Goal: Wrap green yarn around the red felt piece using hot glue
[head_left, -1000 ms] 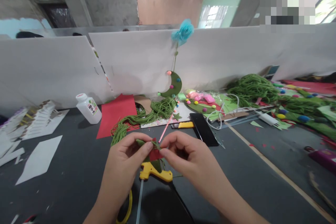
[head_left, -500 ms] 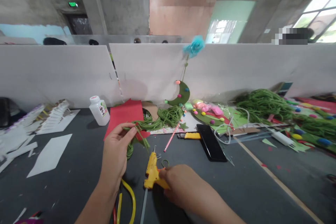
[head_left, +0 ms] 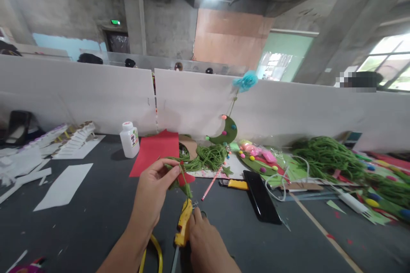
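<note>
My left hand [head_left: 157,187] is closed, with thumb and forefinger pinching green yarn [head_left: 186,191]. A darker green piece shows below those fingertips, its shape partly hidden. At the yarn's lower end is the nozzle end of a yellow glue gun [head_left: 183,224]; I cannot tell whether they touch. My right hand [head_left: 206,239] is closed around the glue gun's handle side and hides the handle. A clear glue stick [head_left: 175,259] sticks out of the gun's back. Behind my left hand lie red sheet [head_left: 156,149] and a bundle of green yarn [head_left: 211,156].
A pink pencil [head_left: 211,184], a yellow cutter [head_left: 237,184] and a black phone [head_left: 261,196] lie right of the glue gun. Yellow-handled pliers [head_left: 156,249] lie near my left forearm. A white bottle [head_left: 130,143] stands by the partition. A green moon with pompoms [head_left: 228,131] stands behind.
The view has tilted up. My right hand has moved in closer along the glue gun, which now stands more upright. The left hand's yarn now hangs at the gun's nozzle end.
</note>
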The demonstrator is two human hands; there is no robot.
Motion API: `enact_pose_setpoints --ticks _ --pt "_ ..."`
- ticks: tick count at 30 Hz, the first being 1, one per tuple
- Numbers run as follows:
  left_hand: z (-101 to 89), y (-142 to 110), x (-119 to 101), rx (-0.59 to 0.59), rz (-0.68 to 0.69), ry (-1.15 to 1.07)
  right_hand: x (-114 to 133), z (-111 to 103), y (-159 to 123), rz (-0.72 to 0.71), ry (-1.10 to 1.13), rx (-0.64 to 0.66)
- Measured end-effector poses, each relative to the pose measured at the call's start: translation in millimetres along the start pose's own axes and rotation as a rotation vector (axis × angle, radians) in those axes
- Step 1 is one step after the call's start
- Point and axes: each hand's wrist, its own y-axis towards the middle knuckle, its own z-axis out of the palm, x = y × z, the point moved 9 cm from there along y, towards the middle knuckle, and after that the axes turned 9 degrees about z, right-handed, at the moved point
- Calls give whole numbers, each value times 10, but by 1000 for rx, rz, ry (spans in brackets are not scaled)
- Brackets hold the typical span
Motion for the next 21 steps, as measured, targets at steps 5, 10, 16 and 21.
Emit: enact_pose_setpoints --ticks 5,10,16,21 --pt "-20 -8 -44 11 -7 -41 -188 -286 15 -42 246 -53" --pt "-30 -52 -114 29 -19 -71 -615 -864 -55 -29 478 -155" --pt "89 -146 -162 113 -6 45 -749 -1340 -580 -226 963 -399" --pt "89 -175 -191 147 67 240 -562 -1350 -730 -371 893 -480"
